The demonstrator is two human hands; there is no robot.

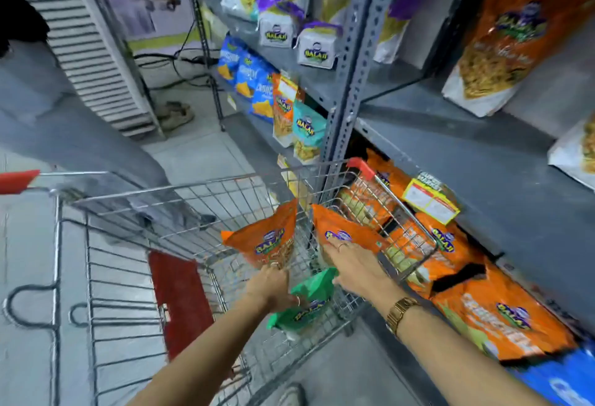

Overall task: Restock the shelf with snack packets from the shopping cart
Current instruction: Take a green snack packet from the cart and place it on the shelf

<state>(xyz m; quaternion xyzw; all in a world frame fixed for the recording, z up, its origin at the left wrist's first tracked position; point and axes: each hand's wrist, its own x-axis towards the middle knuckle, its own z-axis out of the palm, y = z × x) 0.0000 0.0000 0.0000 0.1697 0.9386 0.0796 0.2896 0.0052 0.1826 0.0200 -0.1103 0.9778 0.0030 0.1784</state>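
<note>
A wire shopping cart (135, 202) stands in front of me beside a grey metal shelf (467, 154). My left hand (270, 286) grips the lower end of an orange snack packet (267, 238) held upright inside the cart. My right hand (351, 260) lies flat on a second orange packet (338, 228) that leans against the cart's right wall; whether its fingers grip it is unclear. Under both hands a green packet (306, 305) lies on the cart floor.
Orange packets (492, 312) fill the low shelf to the right of the cart. Blue, teal and white packets (280, 25) stand on the shelves farther back. A red flap (177, 296) hangs in the cart. A slatted white unit (87, 54) and cables lie at the back.
</note>
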